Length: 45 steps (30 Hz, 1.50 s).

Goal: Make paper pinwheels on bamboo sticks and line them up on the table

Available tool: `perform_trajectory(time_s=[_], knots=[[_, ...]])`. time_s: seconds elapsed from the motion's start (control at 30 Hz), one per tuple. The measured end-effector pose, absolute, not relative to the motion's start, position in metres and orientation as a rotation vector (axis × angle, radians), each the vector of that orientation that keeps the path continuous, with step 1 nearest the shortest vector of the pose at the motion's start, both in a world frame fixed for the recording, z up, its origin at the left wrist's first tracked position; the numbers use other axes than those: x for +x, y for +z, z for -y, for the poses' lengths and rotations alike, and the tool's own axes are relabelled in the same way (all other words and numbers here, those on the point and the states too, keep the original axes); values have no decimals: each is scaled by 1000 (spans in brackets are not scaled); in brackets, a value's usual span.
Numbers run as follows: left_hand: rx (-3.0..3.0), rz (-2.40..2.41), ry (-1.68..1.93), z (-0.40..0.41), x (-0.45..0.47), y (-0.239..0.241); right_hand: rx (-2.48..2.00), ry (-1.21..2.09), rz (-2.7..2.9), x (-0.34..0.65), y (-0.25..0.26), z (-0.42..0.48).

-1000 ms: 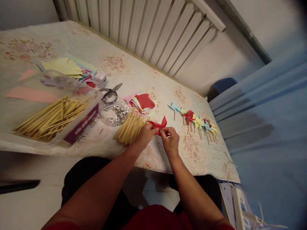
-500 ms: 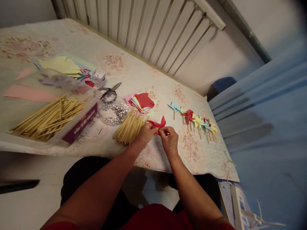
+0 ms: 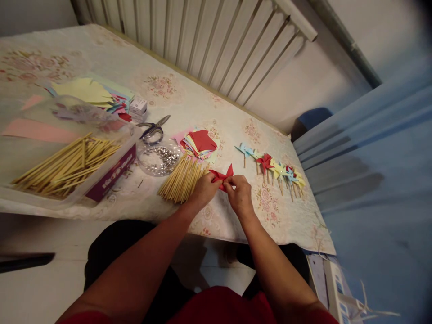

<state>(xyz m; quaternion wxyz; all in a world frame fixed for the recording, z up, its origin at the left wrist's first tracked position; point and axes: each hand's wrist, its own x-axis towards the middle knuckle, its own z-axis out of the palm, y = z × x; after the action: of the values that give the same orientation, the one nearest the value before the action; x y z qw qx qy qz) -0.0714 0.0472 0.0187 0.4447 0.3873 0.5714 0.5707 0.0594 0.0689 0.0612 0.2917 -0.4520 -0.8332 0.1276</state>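
Note:
Between my two hands is a red paper pinwheel [image 3: 223,173], its points folded in toward the middle. My left hand [image 3: 205,188] pinches its left side, fingers closed. At its centre and right side, the closed fingertips of my right hand [image 3: 239,189] press on the paper; whether a pin is there I cannot make out. Just left of my left hand lies a bundle of thin wooden sticks [image 3: 180,181]. Beyond it sits a stack of cut paper squares [image 3: 201,143], red on top. A round clear dish of metal pins [image 3: 158,159] stands beside the sticks.
Finished pinwheels on sticks [image 3: 275,170] lie in a row at the right. Scissors [image 3: 154,128] rest behind the dish, near a small white box [image 3: 138,107]. A clear plastic bin [image 3: 126,168] holds more sticks at the left. Paper scraps [image 3: 83,92] lie behind it.
The red paper's folded points have shifted slightly as both hands keep hold of it. The rest of the table looks the same apart from a small camera shift.

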Motion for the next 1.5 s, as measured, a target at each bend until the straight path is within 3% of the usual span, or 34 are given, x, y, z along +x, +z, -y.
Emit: perform_trajectory(time_s=[0.1, 0.3, 0.47, 0.7, 0.97, 1.5], knots=[[991, -1431, 1407, -47, -72, 22, -1214, 373, 2215, 58, 64, -70], [1057, -1482, 1370, -44, -74, 30, -1417, 801, 1838, 52, 54, -69], [1063, -1469, 1371, -44, -75, 28, -1359, 603, 1976, 54, 52, -71], [1062, -1471, 1360, -45, -75, 26, -1453, 711, 1662, 53, 45, -72], [1098, -1400, 1348, -46, -73, 25, -1329, 1306, 1368, 60, 39, -73], [942, -1278, 1345, -45, -72, 23, -1305, 1438, 1262, 59, 43, -75]])
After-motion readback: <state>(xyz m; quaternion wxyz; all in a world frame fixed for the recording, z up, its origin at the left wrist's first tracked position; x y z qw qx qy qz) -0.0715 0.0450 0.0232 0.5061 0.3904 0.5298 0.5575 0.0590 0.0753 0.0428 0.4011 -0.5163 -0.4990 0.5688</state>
